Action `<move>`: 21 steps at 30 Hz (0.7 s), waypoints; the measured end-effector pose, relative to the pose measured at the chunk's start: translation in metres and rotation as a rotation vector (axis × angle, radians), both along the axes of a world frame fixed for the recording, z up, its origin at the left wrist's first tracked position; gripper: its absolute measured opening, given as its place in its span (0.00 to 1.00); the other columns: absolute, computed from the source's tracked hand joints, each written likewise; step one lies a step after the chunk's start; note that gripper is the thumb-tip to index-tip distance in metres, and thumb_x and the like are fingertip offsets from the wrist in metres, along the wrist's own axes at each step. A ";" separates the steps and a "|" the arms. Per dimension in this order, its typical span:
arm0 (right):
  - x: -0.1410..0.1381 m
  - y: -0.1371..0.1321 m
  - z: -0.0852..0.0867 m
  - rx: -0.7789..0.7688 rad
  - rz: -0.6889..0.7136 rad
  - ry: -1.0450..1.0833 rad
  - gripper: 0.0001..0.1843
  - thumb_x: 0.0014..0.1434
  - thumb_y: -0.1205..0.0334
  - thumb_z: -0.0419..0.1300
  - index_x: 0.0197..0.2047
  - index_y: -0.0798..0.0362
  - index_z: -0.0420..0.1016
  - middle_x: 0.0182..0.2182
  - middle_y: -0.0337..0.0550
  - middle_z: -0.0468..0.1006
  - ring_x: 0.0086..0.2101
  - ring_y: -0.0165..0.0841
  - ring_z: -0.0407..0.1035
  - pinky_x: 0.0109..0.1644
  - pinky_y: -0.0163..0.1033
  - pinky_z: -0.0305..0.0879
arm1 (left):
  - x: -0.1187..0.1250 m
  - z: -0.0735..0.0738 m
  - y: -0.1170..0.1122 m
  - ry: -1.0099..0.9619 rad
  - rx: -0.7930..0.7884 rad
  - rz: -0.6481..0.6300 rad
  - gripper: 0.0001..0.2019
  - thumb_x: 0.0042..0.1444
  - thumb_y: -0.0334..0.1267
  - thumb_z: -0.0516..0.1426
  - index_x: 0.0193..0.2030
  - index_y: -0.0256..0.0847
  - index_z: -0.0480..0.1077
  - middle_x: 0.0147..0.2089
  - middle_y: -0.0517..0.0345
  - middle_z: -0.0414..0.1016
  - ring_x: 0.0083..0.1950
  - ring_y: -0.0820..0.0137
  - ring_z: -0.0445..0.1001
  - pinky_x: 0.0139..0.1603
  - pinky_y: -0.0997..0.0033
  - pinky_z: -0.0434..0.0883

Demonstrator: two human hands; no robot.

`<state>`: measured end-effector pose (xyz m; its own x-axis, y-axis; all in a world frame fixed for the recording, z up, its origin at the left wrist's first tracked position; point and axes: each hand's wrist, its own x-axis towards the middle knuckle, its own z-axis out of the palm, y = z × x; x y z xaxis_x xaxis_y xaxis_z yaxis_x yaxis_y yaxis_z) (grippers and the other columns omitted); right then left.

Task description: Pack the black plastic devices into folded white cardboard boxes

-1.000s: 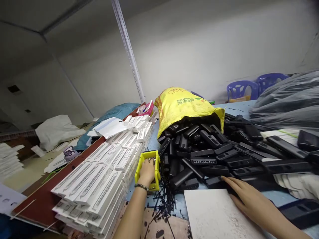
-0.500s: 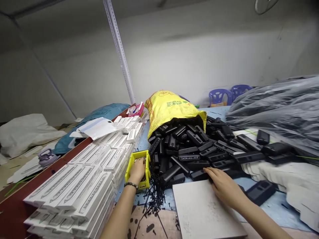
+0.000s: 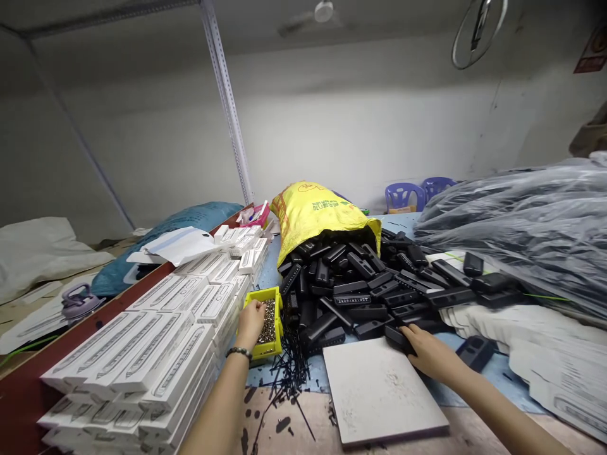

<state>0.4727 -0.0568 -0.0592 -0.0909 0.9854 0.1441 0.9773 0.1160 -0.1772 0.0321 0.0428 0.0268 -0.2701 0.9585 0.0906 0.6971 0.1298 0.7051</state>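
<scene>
White board (image 3: 382, 392) lies flat at the near edge of the surface (image 3: 502, 382), with loose black sticks (image 3: 291, 370) scattered just left of it.

Right hand (image 3: 429, 355): palm down at the board's far right corner, fingers loosely extended and laid over the end of a black casing (image 3: 397, 336). Touching it; cannot tell whether they grip it.

Left hand (image 3: 250, 322), beaded bracelet (image 3: 238, 352) on the wrist: fingers bent together, tips dipped into the left side of a yellow tray (image 3: 277, 316). Cannot tell if anything is pinched. The tray holds small metal screws (image 3: 269, 321).

Left of the tray, stacked white boxes (image 3: 156, 354) run away along the surface edge.

Behind the tray and casing, a heap of black casings (image 3: 360, 284) spills from the mouth of a yellow sack (image 3: 322, 212) lying on its side.

Far right: a bulging grey plastic bag (image 3: 521, 215). Beyond the sack, two blue chairs (image 3: 403, 194) against the wall.
</scene>
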 end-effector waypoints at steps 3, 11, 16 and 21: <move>-0.005 -0.006 0.009 -0.029 -0.014 0.048 0.27 0.49 0.72 0.51 0.55 0.57 0.69 0.50 0.54 0.72 0.48 0.42 0.69 0.50 0.41 0.63 | 0.000 0.003 -0.005 -0.212 -0.032 0.042 0.09 0.61 0.39 0.56 0.36 0.33 0.69 0.33 0.60 0.70 0.35 0.75 0.70 0.41 0.70 0.70; -0.060 -0.006 0.048 -0.154 0.174 0.177 0.24 0.46 0.71 0.52 0.49 0.54 0.71 0.48 0.50 0.74 0.49 0.43 0.67 0.52 0.43 0.59 | 0.021 0.034 -0.050 -0.941 -0.161 0.054 0.05 0.61 0.26 0.52 0.41 0.31 0.69 0.29 0.61 0.68 0.25 0.84 0.66 0.21 0.88 0.62; -0.063 -0.001 0.043 -0.157 0.139 0.217 0.22 0.44 0.73 0.53 0.44 0.56 0.73 0.41 0.53 0.76 0.44 0.45 0.69 0.48 0.45 0.60 | 0.046 0.042 -0.090 -1.178 -0.212 0.043 0.06 0.60 0.25 0.54 0.42 0.29 0.71 0.32 0.56 0.72 0.27 0.85 0.70 0.22 0.90 0.66; -0.064 -0.025 0.054 -0.027 0.044 0.779 0.25 0.54 0.67 0.54 0.57 0.53 0.65 0.50 0.51 0.73 0.50 0.41 0.67 0.56 0.46 0.60 | 0.108 0.026 -0.125 -1.311 -0.338 -0.009 0.09 0.54 0.21 0.59 0.42 0.30 0.72 0.37 0.53 0.75 0.29 0.82 0.73 0.26 0.86 0.73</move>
<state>0.4090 -0.0821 -0.0051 -0.0124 0.9873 0.1585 0.5649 0.1377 -0.8136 0.1401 -0.0821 0.0529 0.0313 0.8847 -0.4652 -0.4560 0.4268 0.7810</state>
